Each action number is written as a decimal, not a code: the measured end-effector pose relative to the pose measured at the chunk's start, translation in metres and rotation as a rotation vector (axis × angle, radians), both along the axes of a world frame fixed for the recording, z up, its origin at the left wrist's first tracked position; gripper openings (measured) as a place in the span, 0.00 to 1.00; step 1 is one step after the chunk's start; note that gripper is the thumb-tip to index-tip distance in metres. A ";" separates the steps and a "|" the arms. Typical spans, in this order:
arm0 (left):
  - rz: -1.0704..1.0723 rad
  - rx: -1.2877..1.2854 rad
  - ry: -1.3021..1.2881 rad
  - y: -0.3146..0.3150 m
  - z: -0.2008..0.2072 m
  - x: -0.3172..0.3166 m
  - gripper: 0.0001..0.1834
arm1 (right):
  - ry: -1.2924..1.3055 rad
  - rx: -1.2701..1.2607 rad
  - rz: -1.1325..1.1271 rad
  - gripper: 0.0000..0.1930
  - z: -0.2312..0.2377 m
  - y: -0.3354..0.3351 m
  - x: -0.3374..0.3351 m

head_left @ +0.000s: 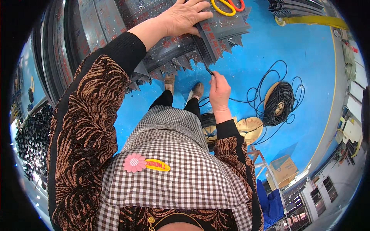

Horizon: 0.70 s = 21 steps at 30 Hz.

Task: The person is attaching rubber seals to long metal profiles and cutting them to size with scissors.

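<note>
My left hand [185,18] lies over the stacked dark grey profiles with its fingers spread, its thumb side against one short profile [210,42] that sticks out toward me. At the near end of that profile, my right hand [220,90] pinches a thin black rubber strip [209,71] between thumb and fingers. The strip's tip meets or nearly touches the profile's end. Beyond my left fingers, to the right, scissors [224,7] with yellow and red-orange handles rest on the stack; their blades are not in view.
Long profiles [92,23] with angled ends and white shavings fill the upper left. A spool of black strip [279,104] with loose loops lies on the blue floor [308,77] at right. A cardboard box [283,169] and a yellow strap [312,21] are farther right.
</note>
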State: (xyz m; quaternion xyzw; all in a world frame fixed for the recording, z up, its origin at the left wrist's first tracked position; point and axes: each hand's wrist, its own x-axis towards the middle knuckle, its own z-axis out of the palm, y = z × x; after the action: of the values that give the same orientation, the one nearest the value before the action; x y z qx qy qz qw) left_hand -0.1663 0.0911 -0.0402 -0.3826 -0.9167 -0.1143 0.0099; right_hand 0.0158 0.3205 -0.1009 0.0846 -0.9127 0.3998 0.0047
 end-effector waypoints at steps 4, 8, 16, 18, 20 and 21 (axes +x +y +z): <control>-0.010 0.024 0.034 -0.002 -0.002 0.001 0.31 | 0.004 -0.044 0.023 0.10 0.001 -0.003 0.003; -0.020 0.006 0.008 -0.001 0.003 0.000 0.30 | -0.333 -0.399 -0.175 0.09 0.001 -0.009 0.007; -0.001 -0.006 0.002 0.000 0.004 0.001 0.30 | -0.432 -0.500 -0.196 0.09 0.002 -0.005 0.006; 0.021 0.036 -0.047 0.001 0.002 0.002 0.30 | -0.224 -0.255 -0.090 0.09 0.001 -0.005 0.007; 0.032 0.035 -0.059 0.002 0.003 0.003 0.30 | -0.124 -0.143 -0.042 0.10 0.005 -0.006 0.003; 0.042 0.033 -0.069 0.003 0.004 0.003 0.30 | -0.023 -0.033 0.007 0.10 0.007 -0.007 0.000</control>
State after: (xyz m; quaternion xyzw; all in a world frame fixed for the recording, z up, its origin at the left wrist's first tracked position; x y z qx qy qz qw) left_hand -0.1629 0.0937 -0.0363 -0.3588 -0.9224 -0.1422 -0.0133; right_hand 0.0155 0.3134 -0.0939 0.0829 -0.9057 0.4156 -0.0059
